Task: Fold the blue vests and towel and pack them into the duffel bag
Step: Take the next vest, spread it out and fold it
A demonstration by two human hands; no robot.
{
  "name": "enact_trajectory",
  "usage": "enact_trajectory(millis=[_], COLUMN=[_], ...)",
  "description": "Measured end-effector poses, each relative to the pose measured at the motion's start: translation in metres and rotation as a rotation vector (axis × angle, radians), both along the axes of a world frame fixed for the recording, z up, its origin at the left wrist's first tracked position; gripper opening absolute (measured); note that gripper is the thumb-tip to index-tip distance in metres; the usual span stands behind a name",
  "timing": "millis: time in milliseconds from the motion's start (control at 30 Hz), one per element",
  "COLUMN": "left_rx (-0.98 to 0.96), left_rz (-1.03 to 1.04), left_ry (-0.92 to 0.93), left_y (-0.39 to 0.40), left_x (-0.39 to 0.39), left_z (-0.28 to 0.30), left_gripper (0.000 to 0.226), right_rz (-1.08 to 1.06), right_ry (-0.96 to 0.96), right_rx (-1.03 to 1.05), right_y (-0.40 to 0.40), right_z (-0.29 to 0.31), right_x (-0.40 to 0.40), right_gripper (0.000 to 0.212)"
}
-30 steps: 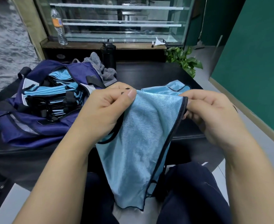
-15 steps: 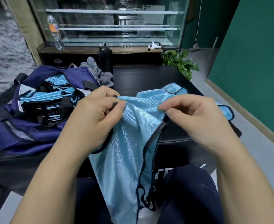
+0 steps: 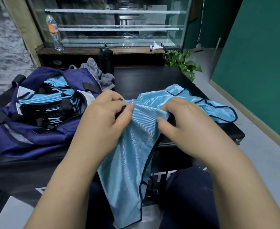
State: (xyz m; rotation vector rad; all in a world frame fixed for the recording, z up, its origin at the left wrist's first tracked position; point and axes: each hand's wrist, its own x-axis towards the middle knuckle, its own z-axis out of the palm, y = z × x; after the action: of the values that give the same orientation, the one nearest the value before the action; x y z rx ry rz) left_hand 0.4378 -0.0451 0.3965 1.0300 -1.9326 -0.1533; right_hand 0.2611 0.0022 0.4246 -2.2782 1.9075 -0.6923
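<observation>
Change: since the earlier frames the two hands have drawn closer along the vest's top edge, and the cloth between them has narrowed and bunched.
Bench (image 3: 146,80): dark top; it carries the bag at the left and loose blue cloth at the right.
Glass case (image 3: 112,22): stands behind the bench, with shelves inside and a wooden ledge at its foot.
Duffel bag (image 3: 28,134): navy, lying open on the left of the bench, left of the left hand.
Folded vests (image 3: 53,96): light blue with dark trim, stacked inside the bag's opening.
Second vest (image 3: 215,108): lies crumpled on the bench behind the right hand.
Plant (image 3: 184,63): green leaves at the far right corner of the bench.
Towel (image 3: 99,75): grey, heaped behind the bag, beside the flask.
Black flask (image 3: 105,60): upright just past the towel.
Water bottle (image 3: 54,33): upright on the ledge, far left.
Left hand (image 3: 103,116): grip closed, thumb and fingers pinching the vest's top edge.
Right hand (image 3: 182,123): grip closed, fingers curled over the same edge, thumb pressed on the front of the cloth.
Held vest (image 3: 127,162): hangs from both hands, over the bench's near edge and down to the lap, right of the bag.
</observation>
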Motion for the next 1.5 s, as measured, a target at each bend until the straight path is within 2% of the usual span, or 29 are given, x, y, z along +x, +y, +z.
enact_trajectory(millis=[233, 333, 433, 500, 533, 600, 700, 867, 1000, 1033, 1100, 1167, 1233, 1300, 1433, 1500], left_rx=[0.047, 0.109, 0.156, 0.196, 0.215, 0.196, 0.152, 0.173, 0.125, 0.1, 0.057, 0.022, -0.022, -0.037, 0.167, 0.338], left_rz=[-0.067, -0.143, -0.233, -0.233, -0.22, -0.174, -0.118, -0.105, -0.094, -0.087, -0.078, -0.026, 0.036, 0.056, -0.072, -0.237], left_ry=[0.023, 0.182, 0.373, 0.43, 0.435, 0.344, 0.133, 0.005, -0.081, -0.107, -0.161, -0.19, -0.168, -0.079, 0.263, 0.316], left_y=[-0.002, 0.0, 0.002, 0.003, 0.004, 0.003, 0.001, 0.002, 0.01, 0.012, 0.013, 0.011, 0.012, 0.019, 0.034, 0.042], left_x=[0.008, 0.007, 0.007, 0.004, 0.001, -0.004, -0.01, -0.014, -0.012, -0.011, -0.008, -0.006, -0.005, -0.006, -0.012, -0.014], left_z=[0.002, 0.004, 0.006, 0.009, 0.01, 0.014, 0.025, 0.048, 0.057, 0.058, 0.057, 0.054, 0.052, 0.055, 0.062, 0.067], left_gripper=[0.035, 0.013, 0.005, 0.005, 0.006, 0.013, 0.023, 0.016, 0.016, 0.016, 0.008, 0.017, 0.019, 0.011, 0.017, 0.016], right_rz=[0.089, 0.092, 0.102, 0.129, 0.118, 0.056, -0.031, -0.042, -0.024, -0.02, 0.006, 0.058, 0.114, 0.16, 0.168, 0.16], right_ry=[-0.168, -0.229, -0.456, -0.574, -0.57, -0.445, -0.199, 0.081, 0.228, 0.194, -0.007, -0.221, -0.244, -0.215, -0.309, -0.36], right_rx=[0.042, 0.018, -0.022, -0.033, -0.028, 0.002, 0.043, 0.041, -0.011, -0.02, 0.017, 0.045, 0.014, -0.041, -0.145, -0.199], right_y=[-0.001, -0.001, -0.001, -0.001, -0.003, -0.006, -0.015, -0.02, -0.014, -0.014, -0.013, -0.011, -0.008, -0.005, -0.001, 0.001], right_z=[0.002, 0.001, 0.001, 0.002, 0.003, 0.008, 0.022, 0.051, 0.065, 0.065, 0.064, 0.062, 0.062, 0.064, 0.075, 0.08], right_x=[-0.008, -0.013, -0.015, -0.019, -0.022, -0.025, -0.02, -0.011, -0.001, 0.002, 0.005, 0.006, 0.005, 0.005, 0.001, 0.001], right_gripper=[0.032, 0.03, 0.016, 0.03, 0.036, 0.039, 0.025, 0.015, 0.024, 0.025, 0.025, 0.026, 0.029, 0.024, 0.017, 0.018])
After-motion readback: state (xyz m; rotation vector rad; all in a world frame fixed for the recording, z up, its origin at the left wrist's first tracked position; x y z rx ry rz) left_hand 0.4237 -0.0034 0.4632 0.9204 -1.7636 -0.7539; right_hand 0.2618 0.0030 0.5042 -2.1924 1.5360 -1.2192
